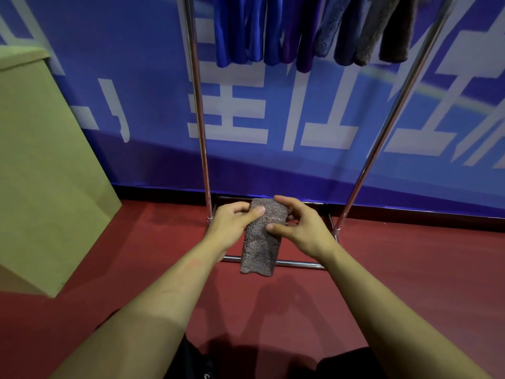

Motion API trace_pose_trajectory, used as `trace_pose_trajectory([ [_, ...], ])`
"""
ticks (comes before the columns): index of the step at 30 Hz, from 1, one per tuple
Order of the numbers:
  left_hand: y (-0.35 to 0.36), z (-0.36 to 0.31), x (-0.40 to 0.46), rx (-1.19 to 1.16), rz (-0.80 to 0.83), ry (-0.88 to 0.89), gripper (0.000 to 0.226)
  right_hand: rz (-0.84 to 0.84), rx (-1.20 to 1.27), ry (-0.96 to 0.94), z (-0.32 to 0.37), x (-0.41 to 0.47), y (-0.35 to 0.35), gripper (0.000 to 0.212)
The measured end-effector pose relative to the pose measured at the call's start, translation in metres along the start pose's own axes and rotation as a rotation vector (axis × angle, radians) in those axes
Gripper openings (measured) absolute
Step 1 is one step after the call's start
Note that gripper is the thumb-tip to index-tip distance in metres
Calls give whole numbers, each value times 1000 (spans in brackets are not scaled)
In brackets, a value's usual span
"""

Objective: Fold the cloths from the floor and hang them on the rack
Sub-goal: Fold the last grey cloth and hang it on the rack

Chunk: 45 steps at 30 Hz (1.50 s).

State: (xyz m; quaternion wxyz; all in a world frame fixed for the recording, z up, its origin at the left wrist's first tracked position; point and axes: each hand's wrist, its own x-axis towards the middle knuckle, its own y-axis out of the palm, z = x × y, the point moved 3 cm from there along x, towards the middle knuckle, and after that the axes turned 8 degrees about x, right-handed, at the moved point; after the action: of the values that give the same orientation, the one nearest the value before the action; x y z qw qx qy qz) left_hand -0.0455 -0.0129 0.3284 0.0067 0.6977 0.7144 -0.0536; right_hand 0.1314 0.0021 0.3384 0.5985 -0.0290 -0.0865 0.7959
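Note:
A brown fluffy cloth (261,247), folded into a narrow strip, hangs in front of me above the red floor. My left hand (232,222) grips its upper left edge, thumb laid across the front. My right hand (297,225) holds the upper right edge, thumb on the front and fingers curled over the top. The metal rack (200,119) stands just behind, and several folded cloths (306,31), blue, purple, grey and brown, hang from its top bar.
A tan cardboard box (41,165) stands at the left on the red floor (410,269). A blue banner wall (300,110) runs behind the rack. The rack's base bars (300,264) lie on the floor under the cloth.

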Motion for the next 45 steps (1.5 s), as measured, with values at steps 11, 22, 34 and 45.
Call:
trace_pose_trajectory([
  [11, 0, -5, 0, 65, -111, 111, 36, -31, -104, 28, -1, 4, 0, 21],
  [22, 7, -7, 0, -55, 7, 117, 33, 7, 211, 125, -11, 4, -4, 28],
  [34, 17, -13, -2, -290, -18, 81, 39, -79, 401, 85, -1, 2, 1, 26],
  [45, 14, -11, 3, -401, -5, 38, 41, 91, 467, 135, -5, 1, 9, 35],
])
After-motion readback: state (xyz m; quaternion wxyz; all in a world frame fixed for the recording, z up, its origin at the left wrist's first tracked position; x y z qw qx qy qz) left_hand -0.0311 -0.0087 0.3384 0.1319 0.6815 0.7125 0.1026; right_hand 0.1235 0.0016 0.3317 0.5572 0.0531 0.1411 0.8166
